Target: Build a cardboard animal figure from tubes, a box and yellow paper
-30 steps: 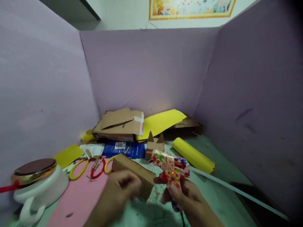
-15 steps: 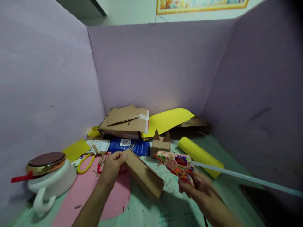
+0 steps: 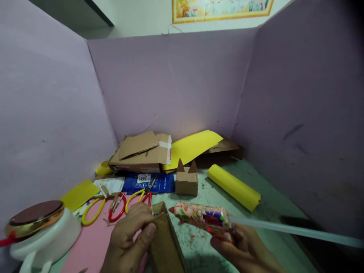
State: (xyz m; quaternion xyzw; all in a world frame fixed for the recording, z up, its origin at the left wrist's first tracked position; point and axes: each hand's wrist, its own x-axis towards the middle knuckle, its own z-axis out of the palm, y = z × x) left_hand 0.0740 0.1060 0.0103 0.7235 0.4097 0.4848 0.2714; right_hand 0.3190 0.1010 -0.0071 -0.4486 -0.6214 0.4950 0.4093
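My left hand (image 3: 132,235) pinches the upper left edge of a long, open-ended cardboard box (image 3: 166,246), which tilts toward me at the bottom of the view. To its right, my right hand (image 3: 239,242) grips a flower-patterned hot glue gun (image 3: 199,214). The nozzle points left, a little apart from the box, and a red light glows on the body. A long translucent glue stick (image 3: 284,226) sticks out of the gun's back. Behind the nozzle stands a small cardboard box with two pointed ears (image 3: 187,181).
Scissors with red and yellow handles (image 3: 118,207) lie at the left by pink sheet material (image 3: 88,246). A white lidded mug (image 3: 47,237) stands front left. Cardboard (image 3: 142,159), a yellow sheet (image 3: 193,148) and a yellow roll (image 3: 233,186) lie farther back. Purple panels (image 3: 170,87) enclose the table.
My left hand has brought the cardboard box nearer and turned it more upright in view. The glue gun has swung toward level and sits lower. The camera view has shifted slightly right.
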